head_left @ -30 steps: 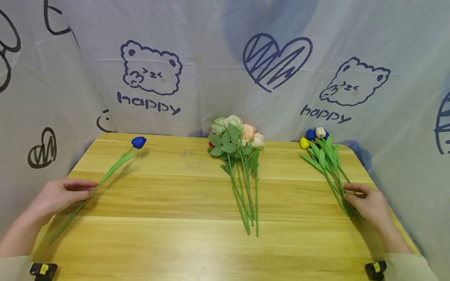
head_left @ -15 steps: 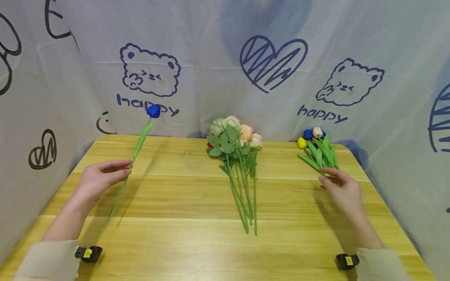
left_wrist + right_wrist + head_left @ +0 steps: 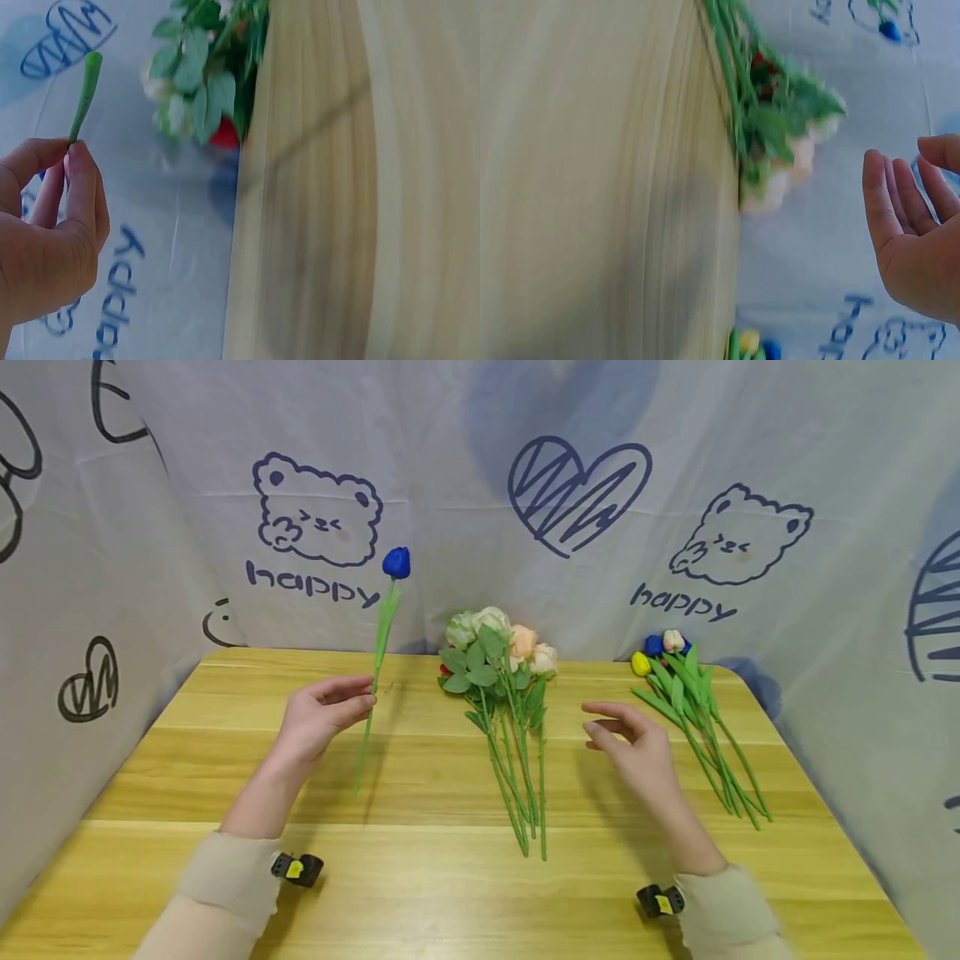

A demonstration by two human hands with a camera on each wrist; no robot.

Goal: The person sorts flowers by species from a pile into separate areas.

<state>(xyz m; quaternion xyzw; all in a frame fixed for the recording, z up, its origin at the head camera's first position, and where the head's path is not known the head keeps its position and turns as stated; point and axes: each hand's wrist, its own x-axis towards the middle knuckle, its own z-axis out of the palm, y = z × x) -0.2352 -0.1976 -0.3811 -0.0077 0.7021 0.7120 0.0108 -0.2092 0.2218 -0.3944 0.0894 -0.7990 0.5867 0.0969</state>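
My left hand (image 3: pixel 322 714) pinches the green stem of a blue tulip (image 3: pixel 396 563) between thumb and fingers. The tulip is held nearly upright above the table, bloom at the top. In the left wrist view the stem's lower end (image 3: pixel 88 86) sticks out past the fingertips. My right hand (image 3: pixel 633 743) hovers over the table with loosely bent fingers and nothing in them. In the right wrist view the right hand (image 3: pixel 919 225) shows a gap between thumb and fingers. It is between the bunch of roses (image 3: pixel 491 668) and the bunch of tulips (image 3: pixel 693 693).
The roses, white, peach and a bit of red, lie at the table's middle with stems toward me. The tulips, yellow, blue and pale pink, lie at the right. A printed cloth (image 3: pixel 450 485) hangs behind the wooden table (image 3: pixel 420 877).
My left hand has lifted the blue tulip off the left side of the table, turned it upright and moved right. My right hand has left the tulip stems and moved left.
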